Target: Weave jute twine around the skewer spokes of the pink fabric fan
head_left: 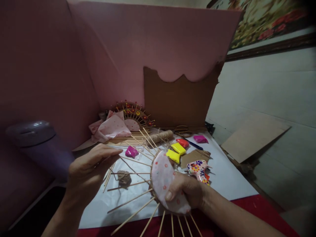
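Head view puts the half disc (161,177) in front of the person, seemingly lifted above the near part of the tabletop (234,187), its curved rim turned left and its sticks (128,185) fanning out to the left and toward the viewer. The right hand (189,189) grips it near the straight side, thumb pressed on the flowered face; the fingers behind are hidden. The left hand (90,171) is raised beside the stick tips, its fingers drawn together and apparently pinching the twine (128,165), which runs across to the rim, with the ball (124,177) lying on the tabletop near that hand. The whole piece looks light. Its face seems to be soft cloth over something flat and fairly stiff, so it should stay in shape under a thumb and is unlikely to slip. The sticks are thin and rigid; bent sideways they could snap or work loose at the rim. The broad face by the straight side is the safest place to hold, clear of the sticks. The twine looks rough and pliant, easy to pinch but apt to slacken without light tension.
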Available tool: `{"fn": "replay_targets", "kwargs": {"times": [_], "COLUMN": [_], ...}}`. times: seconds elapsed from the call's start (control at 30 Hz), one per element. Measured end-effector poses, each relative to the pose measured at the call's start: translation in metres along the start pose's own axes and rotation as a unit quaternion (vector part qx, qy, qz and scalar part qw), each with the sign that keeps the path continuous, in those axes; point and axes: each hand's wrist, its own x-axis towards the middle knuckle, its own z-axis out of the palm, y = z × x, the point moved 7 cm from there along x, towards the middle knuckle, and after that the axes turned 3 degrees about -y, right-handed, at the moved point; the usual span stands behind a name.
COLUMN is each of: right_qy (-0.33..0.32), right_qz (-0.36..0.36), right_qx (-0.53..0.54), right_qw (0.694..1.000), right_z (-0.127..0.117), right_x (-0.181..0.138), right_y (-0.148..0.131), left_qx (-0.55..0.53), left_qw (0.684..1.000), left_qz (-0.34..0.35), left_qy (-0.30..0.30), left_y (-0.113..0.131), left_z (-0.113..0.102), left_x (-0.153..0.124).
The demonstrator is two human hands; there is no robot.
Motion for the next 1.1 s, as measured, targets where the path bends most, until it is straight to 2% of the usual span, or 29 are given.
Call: {"fn": "replay_targets", "kwargs": {"times": [0.1,0.17,0.23,0.3,0.37,0.43,0.57,0.7,0.77,0.87,1.1], "right_qy": [-0.017,-0.038,-0.063,-0.085,-0.1,-0.106,-0.094,-0.076,-0.074,-0.069,-0.08], "right_qz": [0.0,-0.002,-0.012,-0.024,-0.037,-0.049,-0.079,-0.108,-0.118,-0.129,-0.141], "right_qx": [-0.005,-0.005,-0.005,-0.001,0.002,0.002,0.01,0.015,0.011,0.001,-0.013], "right_qw": [1.0,0.999,0.998,0.996,0.994,0.993,0.992,0.991,0.99,0.989,0.987], "right_z": [0.004,0.008,0.014,0.019,0.023,0.024,0.02,0.018,0.019,0.022,0.027], "right_x": [0.0,0.0,0.0,-0.001,-0.002,-0.004,-0.006,-0.007,-0.007,-0.007,-0.007], "right_y": [-0.001,-0.002,-0.004,-0.005,-0.007,-0.008,-0.011,-0.015,-0.016,-0.018,-0.019], "left_qx": [-0.017,-0.05,-0.104,-0.163,-0.203,-0.204,-0.175,-0.218,-0.245,-0.261,-0.273], "left_qw": [0.999,0.996,0.983,0.959,0.939,0.935,0.937,0.914,0.901,0.886,0.876], "left_qz": [-0.003,-0.035,-0.11,-0.202,-0.263,-0.287,-0.296,-0.297,-0.298,-0.326,-0.368], "left_qy": [0.03,0.063,0.101,0.113,0.088,0.033,-0.068,-0.168,-0.2,-0.201,-0.149], "left_y": [-0.001,-0.009,-0.025,-0.043,-0.052,-0.051,-0.043,-0.043,-0.046,-0.053,-0.052], "left_z": [-0.002,-0.004,-0.006,-0.002,0.007,0.021,0.054,0.095,0.111,0.12,0.113], "left_x": [0.003,0.005,0.004,0.001,-0.002,-0.003,-0.012,-0.028,-0.035,-0.042,-0.039]}}
